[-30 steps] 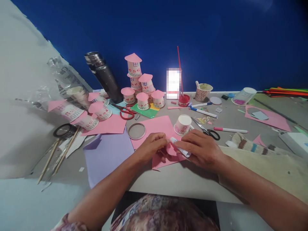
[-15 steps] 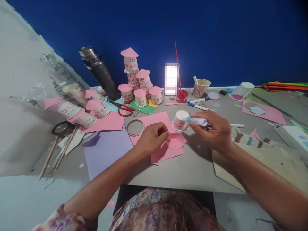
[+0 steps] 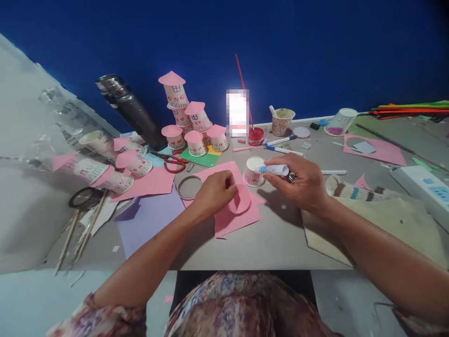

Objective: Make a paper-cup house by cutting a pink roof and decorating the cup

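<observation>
My right hand (image 3: 296, 180) is closed around a white and blue glue stick (image 3: 275, 170), held nearly level. Its tip meets a small upside-down paper cup (image 3: 253, 164), which has a pale base and red and pink drawing on its side. A small dark thing shows beneath the glue stick by my right fingers; I cannot make it out. To the left, my left hand (image 3: 217, 192) pinches the upper left edge of a pink paper disc (image 3: 241, 201), which overlaps a cut pink sheet (image 3: 222, 224).
Pink-roofed cups (image 3: 171, 96) are stacked at the back, near red-handled scissors (image 3: 175, 164) and a dark flask (image 3: 135, 112). A tape ring (image 3: 189, 187) sits left of my left hand. At right lie a beige cloth (image 3: 368, 231) and a power strip (image 3: 424, 187).
The whole view has shifted, so things appear further left. The pink disc has moved slightly left relative to the cup, along with my left hand. The glue stick stays at the cup.
</observation>
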Available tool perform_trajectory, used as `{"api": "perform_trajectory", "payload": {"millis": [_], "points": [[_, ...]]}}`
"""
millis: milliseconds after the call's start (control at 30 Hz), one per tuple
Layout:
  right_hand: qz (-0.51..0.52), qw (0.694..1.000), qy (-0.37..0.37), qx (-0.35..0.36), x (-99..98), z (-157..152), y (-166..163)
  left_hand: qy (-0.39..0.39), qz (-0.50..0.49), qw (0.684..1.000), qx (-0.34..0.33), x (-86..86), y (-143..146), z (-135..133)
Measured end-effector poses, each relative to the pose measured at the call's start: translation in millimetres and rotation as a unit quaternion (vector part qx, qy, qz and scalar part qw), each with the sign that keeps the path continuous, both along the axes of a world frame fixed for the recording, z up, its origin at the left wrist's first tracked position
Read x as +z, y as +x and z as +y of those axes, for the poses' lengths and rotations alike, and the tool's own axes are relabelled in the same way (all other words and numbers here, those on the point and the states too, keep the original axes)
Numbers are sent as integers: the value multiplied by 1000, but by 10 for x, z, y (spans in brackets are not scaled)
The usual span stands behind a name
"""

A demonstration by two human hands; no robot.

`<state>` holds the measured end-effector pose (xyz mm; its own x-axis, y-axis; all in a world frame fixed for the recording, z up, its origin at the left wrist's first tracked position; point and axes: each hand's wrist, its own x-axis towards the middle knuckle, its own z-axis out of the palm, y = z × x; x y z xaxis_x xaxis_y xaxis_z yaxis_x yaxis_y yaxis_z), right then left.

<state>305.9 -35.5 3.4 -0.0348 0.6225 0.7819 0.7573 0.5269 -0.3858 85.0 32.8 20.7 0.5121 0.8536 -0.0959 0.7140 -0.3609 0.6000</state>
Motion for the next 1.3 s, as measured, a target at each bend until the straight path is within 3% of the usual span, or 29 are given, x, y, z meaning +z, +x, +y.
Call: {"api": "perform_trajectory", "payload": {"millis": [100, 200, 500, 733, 933, 1167, 1300], "points": [[-11, 999, 18, 43, -66, -21, -84, -51, -67, 994, 69, -52, -134, 33], [-33, 997, 9, 73, -127, -70, -195, -55, -115, 988, 89, -148, -159, 4], [-126, 985, -47, 106, -204, -110, -301, -55, -206, 976, 39, -199, -104, -180], [-136, 986, -45, 86, -159, -106, -241, -61, -219, 971, 75, -167, -145, -169], [-159, 979, -45, 118, -160, -116, -288, -89, -243, 964, 54, -182, -106, -190], [-190, 980, -40, 52, -117, -153, -298, -132, -259, 955, 64, -199, -100, -180], [-113, 991, -65, 5, -151, -151, -271, -128, -256, 954, 90, -197, -119, -159]]}}
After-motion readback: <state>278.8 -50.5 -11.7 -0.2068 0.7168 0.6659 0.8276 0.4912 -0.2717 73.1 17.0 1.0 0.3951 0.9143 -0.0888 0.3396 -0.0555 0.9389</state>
